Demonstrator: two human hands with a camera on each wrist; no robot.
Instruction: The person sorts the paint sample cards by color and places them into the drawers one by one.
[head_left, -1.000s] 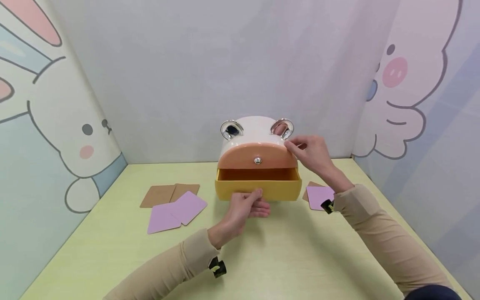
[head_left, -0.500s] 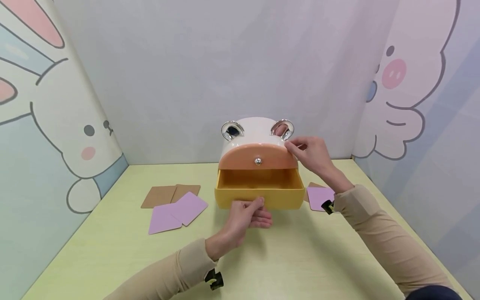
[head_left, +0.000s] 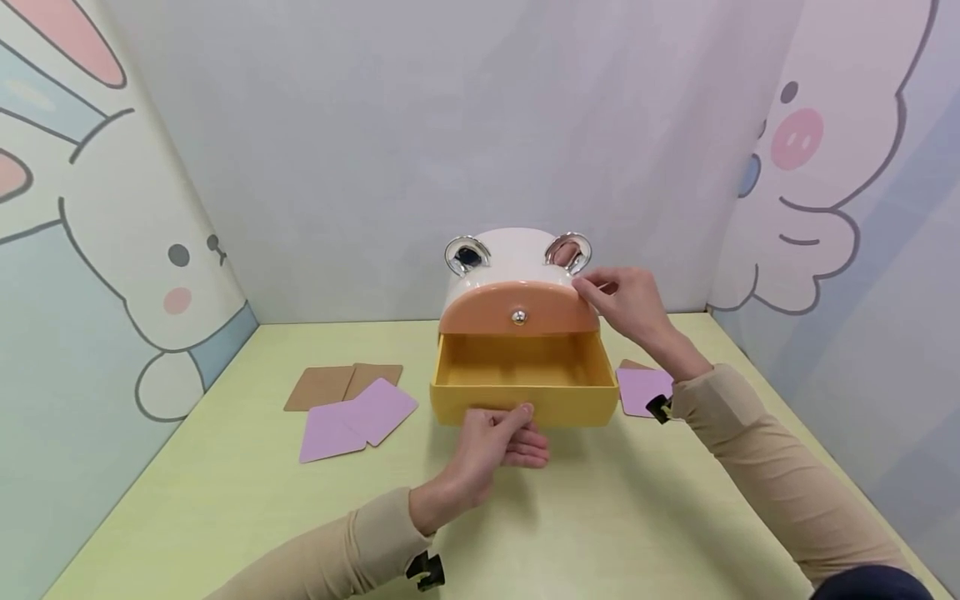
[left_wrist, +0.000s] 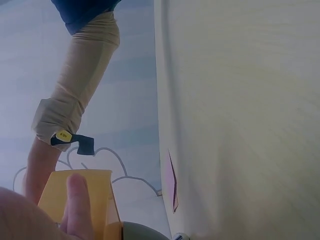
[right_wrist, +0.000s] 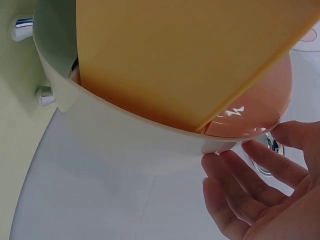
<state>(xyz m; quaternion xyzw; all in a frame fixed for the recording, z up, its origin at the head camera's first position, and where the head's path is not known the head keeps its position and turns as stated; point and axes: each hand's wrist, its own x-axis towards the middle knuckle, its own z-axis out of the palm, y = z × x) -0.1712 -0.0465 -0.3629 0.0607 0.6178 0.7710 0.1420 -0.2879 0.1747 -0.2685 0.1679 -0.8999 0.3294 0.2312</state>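
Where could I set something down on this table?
The table is bare between the left sleeve and right sleeve, in front of the yellow drawer. Another free patch lies left of the leftmost purple cards and brown cards. It's crowded around the drawer and white box, where the left hand and right hand are.

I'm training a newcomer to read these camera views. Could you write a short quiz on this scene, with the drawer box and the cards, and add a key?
1. Choose one: the yellow drawer, touched by the left hand, is
A) fully shut
B) pulled open
C) lying upside down

2. Fill in: the silver knob sits on the panel coloured ____.

3. Count: how many purple cards show to the person's left of the drawer?

Key: 1. B; 2. orange; 3. two.
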